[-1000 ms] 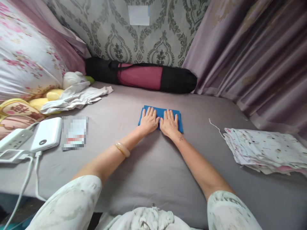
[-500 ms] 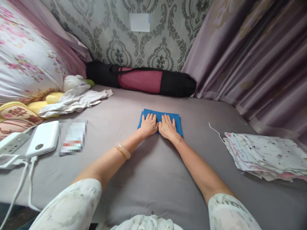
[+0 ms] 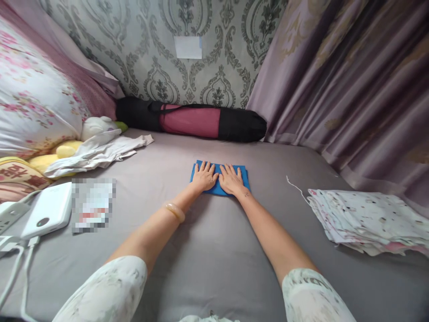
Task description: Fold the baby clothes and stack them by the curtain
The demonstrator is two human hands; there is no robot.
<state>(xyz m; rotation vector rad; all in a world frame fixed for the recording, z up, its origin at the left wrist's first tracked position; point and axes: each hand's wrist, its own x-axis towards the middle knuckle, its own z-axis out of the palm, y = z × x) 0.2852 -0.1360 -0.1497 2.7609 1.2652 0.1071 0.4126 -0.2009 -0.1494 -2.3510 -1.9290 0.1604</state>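
Observation:
A folded blue cloth (image 3: pixel 217 191) lies flat on the grey sheet (image 3: pixel 214 250) in the middle of the head view. My left hand (image 3: pixel 204 177) rests palm down on its left part, fingers spread and pointing away from me. On the right part lies my right hand (image 3: pixel 231 180), also flat with its fingers apart. The thumbs nearly meet over the middle of the cloth. Parts of the cloth are hidden beneath both palms. Neither hand grips anything.
A black and dark-pink long bag (image 3: pixel 189 121) lies along the wall. To the right is a stack of folded patterned cloth (image 3: pixel 368 219). On the left are a white power bank (image 3: pixel 48 210) with cables, a blurred packet (image 3: pixel 94 205) and a crumpled white cloth (image 3: pixel 100 152).
Both hands remain flat on the blue cloth, with only small shifts of the fingers. The camera view has tilted slightly, so the wall and bag appear lower.

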